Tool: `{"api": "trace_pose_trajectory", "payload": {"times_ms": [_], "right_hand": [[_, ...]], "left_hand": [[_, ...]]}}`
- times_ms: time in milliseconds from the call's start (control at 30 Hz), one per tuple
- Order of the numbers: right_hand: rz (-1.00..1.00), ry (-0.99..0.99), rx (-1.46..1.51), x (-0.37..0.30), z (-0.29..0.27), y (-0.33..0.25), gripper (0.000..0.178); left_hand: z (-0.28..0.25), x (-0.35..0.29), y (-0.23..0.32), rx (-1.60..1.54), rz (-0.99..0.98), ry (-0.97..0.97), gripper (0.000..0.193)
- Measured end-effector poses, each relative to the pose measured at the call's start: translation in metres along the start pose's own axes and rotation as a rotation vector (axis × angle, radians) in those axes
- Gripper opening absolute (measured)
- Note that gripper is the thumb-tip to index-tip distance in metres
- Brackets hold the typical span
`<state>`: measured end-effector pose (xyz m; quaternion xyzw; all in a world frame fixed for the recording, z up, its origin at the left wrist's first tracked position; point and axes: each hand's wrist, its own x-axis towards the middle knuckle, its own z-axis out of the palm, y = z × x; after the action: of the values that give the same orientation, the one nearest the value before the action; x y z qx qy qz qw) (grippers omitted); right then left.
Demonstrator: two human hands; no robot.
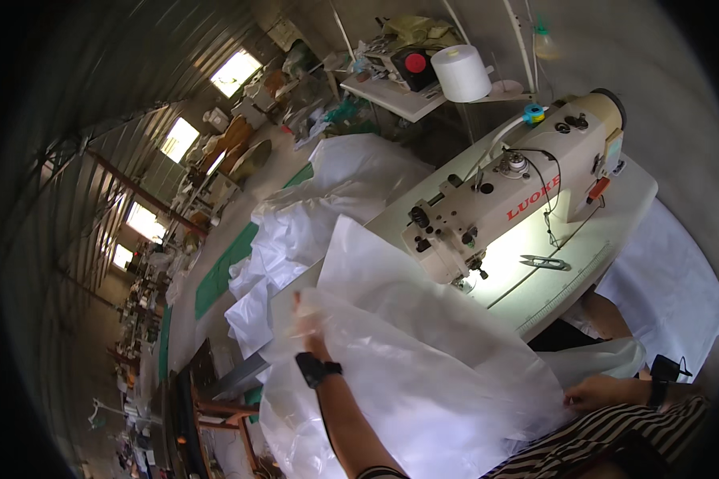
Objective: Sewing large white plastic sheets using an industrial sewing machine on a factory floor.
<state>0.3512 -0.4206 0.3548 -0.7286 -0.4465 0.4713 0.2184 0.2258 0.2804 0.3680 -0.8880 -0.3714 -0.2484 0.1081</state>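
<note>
A large sheet of thin white translucent material [423, 351] spreads over my lap and up onto the sewing machine's table. My left hand [310, 319], with a dark band on its wrist, is at the sheet's far left edge; motion smears its fingers, so I cannot tell whether they grip it. At the lower right, my right hand [595, 393] is closed on the near right edge of the sheet. Beyond the sheet stands a white industrial sewing machine [527, 184], its lamp lighting the bed. The needle area is partly hidden by the machine head.
Thread snips [545, 262] lie on the machine table [615, 231]. A white thread cone [461, 73] stands behind. More white material [303, 223] is heaped to the left of the machine, and another white sheet [667, 271] hangs at the right. A wooden stool [220, 415] stands lower left.
</note>
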Motion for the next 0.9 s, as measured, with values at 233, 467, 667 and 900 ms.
{"api": "trace_pose_trajectory", "payload": {"times_ms": [233,467,667,900], "right_hand": [[-0.21,0.521,-0.245,0.018,-0.09,-0.075,0.059],[-0.157,-0.203,0.316,0.102,-0.018,-0.029,0.051],[-0.041,-0.043,0.335,0.051,-0.017,-0.003,0.053],[-0.247,0.213,0.055,0.11,0.018,-0.087,0.076]], "left_hand": [[0.051,-0.099,-0.003,0.263,-0.038,-0.033,0.045],[-0.039,-0.125,0.087,-0.175,-0.097,-0.257,0.032],[-0.017,-0.165,0.105,-0.228,-0.017,-0.263,0.021],[-0.058,-0.179,0.068,-0.29,0.041,0.314,0.025]]}}
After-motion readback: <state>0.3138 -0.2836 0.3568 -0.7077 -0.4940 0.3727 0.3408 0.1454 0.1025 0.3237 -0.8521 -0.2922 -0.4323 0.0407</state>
